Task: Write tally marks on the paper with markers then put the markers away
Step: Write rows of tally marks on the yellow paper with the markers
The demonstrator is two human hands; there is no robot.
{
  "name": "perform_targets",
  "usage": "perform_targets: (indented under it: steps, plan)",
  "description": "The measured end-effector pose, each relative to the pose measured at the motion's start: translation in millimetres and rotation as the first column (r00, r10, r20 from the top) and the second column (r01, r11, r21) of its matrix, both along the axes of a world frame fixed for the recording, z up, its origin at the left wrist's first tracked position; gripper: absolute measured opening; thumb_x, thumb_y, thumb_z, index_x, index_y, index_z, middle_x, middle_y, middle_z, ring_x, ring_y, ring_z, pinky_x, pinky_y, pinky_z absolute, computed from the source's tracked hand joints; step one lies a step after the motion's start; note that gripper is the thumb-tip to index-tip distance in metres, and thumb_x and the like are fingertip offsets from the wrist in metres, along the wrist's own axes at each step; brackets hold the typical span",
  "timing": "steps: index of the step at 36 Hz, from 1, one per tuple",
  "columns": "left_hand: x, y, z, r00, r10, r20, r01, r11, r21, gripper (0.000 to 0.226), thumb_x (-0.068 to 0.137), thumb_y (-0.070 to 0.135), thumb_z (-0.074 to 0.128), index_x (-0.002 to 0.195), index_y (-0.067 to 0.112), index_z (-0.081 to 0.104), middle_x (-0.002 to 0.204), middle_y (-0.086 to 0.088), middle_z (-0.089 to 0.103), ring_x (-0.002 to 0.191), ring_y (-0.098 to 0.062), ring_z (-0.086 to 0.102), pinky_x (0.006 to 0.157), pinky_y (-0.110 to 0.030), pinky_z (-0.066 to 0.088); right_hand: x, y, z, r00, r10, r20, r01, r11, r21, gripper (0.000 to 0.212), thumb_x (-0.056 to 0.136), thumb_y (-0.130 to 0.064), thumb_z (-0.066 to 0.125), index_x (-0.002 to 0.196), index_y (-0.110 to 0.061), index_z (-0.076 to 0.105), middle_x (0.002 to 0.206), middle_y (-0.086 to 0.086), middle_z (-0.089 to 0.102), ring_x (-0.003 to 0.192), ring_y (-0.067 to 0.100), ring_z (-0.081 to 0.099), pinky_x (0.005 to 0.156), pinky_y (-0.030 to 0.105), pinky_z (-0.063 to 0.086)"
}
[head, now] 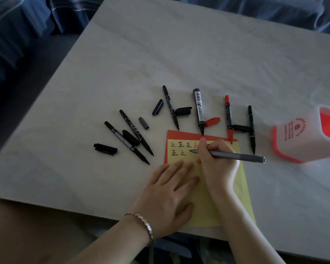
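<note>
The right hand (215,164) hides the end of the top row of tally marks (181,144); six show on the yellow paper (234,197) at the bench's (179,54) near edge. The pot (297,138) is cut off on the right. The right grip pinches a grey marker (236,156), tip on the paper. The left hand (168,197) lies spread flat on it. Six markers (171,107) and seven caps (183,111) lie loose.

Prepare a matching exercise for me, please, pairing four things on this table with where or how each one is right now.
Things:
1. grey pen
2. red marker
3. pen holder
4. left hand

States:
A. white with red trim, far right
B. flat on the yellow paper
C. gripped by the right hand
D. uncapped, lying untouched on the table

Pairs: 1-C, 2-D, 3-A, 4-B.
</note>
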State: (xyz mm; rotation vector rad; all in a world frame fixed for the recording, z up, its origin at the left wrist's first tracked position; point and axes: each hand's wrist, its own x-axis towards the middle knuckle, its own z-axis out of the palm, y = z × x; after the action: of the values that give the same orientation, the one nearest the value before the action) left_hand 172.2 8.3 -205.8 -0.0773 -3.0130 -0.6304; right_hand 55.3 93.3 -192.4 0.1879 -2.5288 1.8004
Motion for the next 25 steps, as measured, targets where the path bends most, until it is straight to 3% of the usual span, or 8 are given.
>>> perform_targets:
  steps: [5,12,21,25]
  plan:
    - [0.0,0.1,0.1,1.0,0.003,0.002,-0.003,1.0,0.009,0.049,0.081,0.047,0.046,0.125,0.026,0.049,0.139,-0.003,0.044,0.132,-0.02,0.031,0.108,-0.036,0.019,0.1,-0.5,0.0,0.999,0.034,0.001,-0.034,0.999,0.03,0.032,0.082,-0.01,0.064,0.053,-0.002,0.052,0.038,-0.016,0.055,0.04,-0.003,0.053,0.043,0.006,0.035]
    - [0.1,0.2,0.3,1.0,0.001,0.009,-0.001,1.0,0.005,0.05,0.081,0.048,0.046,0.125,0.025,0.05,0.139,-0.003,0.045,0.131,-0.02,0.03,0.108,-0.036,0.017,0.4,-1.2,-0.8,1.0,-0.003,-0.025,0.005,0.998,0.063,0.032,0.081,-0.01,0.064,0.052,-0.004,0.052,0.042,0.0,0.053,0.04,0.0,0.051,0.042,0.011,0.036]
    - [0.2,0.7,-0.1,1.0,0.003,-0.001,-0.003,1.0,0.025,0.049,0.08,0.046,0.047,0.124,0.025,0.051,0.139,-0.002,0.044,0.132,-0.019,0.029,0.108,-0.036,0.019,-0.2,-0.5,-0.6,1.0,-0.016,0.01,0.015,0.998,0.057,0.033,0.08,-0.01,0.065,0.05,-0.007,0.05,0.034,-0.008,0.049,0.038,-0.001,0.05,0.042,0.008,0.035]
    - [0.0,0.8,0.7,1.0,0.005,0.014,-0.005,1.0,0.012,0.05,0.08,0.047,0.046,0.124,0.025,0.05,0.139,-0.002,0.044,0.132,-0.019,0.028,0.109,-0.035,0.016,0.4,-0.2,-1.4,1.0,-0.028,-0.009,0.029,0.996,0.085,0.032,0.077,-0.008,0.066,0.05,-0.003,0.05,0.044,0.015,0.055,0.043,0.01,0.048,0.042,0.013,0.035]
